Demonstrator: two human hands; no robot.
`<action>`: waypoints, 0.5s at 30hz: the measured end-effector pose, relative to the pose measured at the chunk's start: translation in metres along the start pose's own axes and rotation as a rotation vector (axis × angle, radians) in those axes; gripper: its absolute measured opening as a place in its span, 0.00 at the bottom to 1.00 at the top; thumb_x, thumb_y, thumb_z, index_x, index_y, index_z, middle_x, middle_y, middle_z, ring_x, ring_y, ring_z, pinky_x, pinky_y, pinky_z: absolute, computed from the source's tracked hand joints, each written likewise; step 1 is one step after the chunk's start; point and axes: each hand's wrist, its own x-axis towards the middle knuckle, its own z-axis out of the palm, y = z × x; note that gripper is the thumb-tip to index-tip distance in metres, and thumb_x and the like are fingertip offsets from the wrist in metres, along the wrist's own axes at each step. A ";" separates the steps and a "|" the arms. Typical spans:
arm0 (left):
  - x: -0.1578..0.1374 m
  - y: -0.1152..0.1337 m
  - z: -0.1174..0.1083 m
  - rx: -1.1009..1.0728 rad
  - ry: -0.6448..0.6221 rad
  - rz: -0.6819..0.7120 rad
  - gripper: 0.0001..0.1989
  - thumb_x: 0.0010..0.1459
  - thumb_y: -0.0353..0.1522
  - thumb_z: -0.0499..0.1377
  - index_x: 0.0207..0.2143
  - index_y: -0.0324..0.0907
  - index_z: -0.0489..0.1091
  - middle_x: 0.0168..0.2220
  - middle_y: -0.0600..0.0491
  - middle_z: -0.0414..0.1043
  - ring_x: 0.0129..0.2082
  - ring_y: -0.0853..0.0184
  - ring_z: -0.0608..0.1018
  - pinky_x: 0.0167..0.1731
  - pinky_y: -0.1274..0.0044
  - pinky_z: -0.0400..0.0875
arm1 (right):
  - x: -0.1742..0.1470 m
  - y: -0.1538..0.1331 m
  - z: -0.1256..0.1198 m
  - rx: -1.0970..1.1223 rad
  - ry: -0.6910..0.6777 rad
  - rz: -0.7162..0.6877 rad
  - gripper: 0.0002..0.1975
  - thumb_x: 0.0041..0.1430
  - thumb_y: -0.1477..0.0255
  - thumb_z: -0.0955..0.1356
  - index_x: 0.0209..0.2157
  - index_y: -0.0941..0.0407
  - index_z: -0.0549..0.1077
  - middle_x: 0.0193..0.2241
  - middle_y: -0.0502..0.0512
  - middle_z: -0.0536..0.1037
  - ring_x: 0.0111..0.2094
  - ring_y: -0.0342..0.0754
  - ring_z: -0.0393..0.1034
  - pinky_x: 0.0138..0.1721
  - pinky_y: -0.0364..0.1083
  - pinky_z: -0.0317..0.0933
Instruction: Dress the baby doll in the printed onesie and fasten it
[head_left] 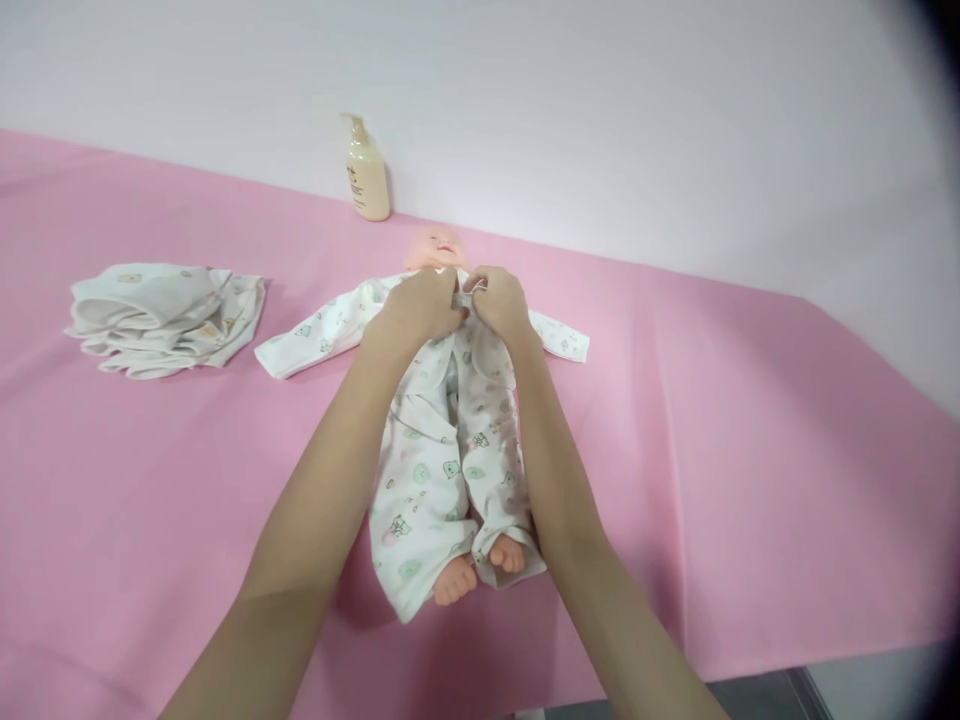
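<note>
A baby doll (439, 246) lies on its back, feet toward me, dressed in a white printed baby jacket (315, 328) and matching trousers (427, 480). Its sleeves are spread out to both sides and its bare feet show at the trouser cuffs. Over the upper chest my left hand (426, 305) is closed, with fingertips pinched at the jacket's front. Close beside it, my right hand (501, 300) pinches a thin white tie string (475, 286) of the jacket. The hands partly hide the string and the chest. Below them the jacket's front edges hang apart over the trousers.
A folded pile of white printed cloth (169, 320) lies to the left of the doll. Behind the doll's head, a cream pump bottle (367, 180) stands against the white wall (600, 120). Pink sheeting (750, 450) covers the table, whose near edge shows at lower right.
</note>
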 end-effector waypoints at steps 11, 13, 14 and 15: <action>-0.002 0.002 -0.001 0.046 0.003 -0.071 0.19 0.56 0.24 0.54 0.51 0.38 0.70 0.51 0.40 0.70 0.45 0.56 0.78 0.43 0.70 0.72 | 0.001 0.001 0.006 0.007 0.065 -0.049 0.22 0.57 0.86 0.60 0.45 0.58 0.79 0.43 0.56 0.81 0.47 0.51 0.73 0.51 0.47 0.64; -0.003 0.005 -0.006 0.017 -0.006 -0.082 0.20 0.54 0.23 0.55 0.50 0.38 0.70 0.50 0.42 0.71 0.44 0.57 0.78 0.42 0.71 0.73 | 0.003 0.004 0.002 0.060 0.075 -0.077 0.19 0.53 0.86 0.58 0.33 0.58 0.79 0.32 0.54 0.79 0.38 0.49 0.73 0.45 0.45 0.64; -0.003 0.003 -0.010 -0.005 -0.013 -0.080 0.19 0.54 0.22 0.54 0.48 0.39 0.72 0.48 0.44 0.73 0.42 0.58 0.78 0.41 0.72 0.72 | 0.004 0.007 -0.001 0.090 0.061 -0.085 0.18 0.51 0.86 0.58 0.27 0.59 0.78 0.27 0.52 0.77 0.34 0.47 0.72 0.42 0.43 0.64; -0.003 -0.001 -0.013 -0.028 -0.017 -0.081 0.18 0.54 0.22 0.54 0.45 0.39 0.74 0.45 0.47 0.74 0.40 0.60 0.78 0.41 0.73 0.72 | 0.004 0.011 -0.005 0.116 0.037 -0.083 0.17 0.50 0.85 0.58 0.23 0.59 0.76 0.23 0.51 0.74 0.31 0.46 0.70 0.39 0.42 0.63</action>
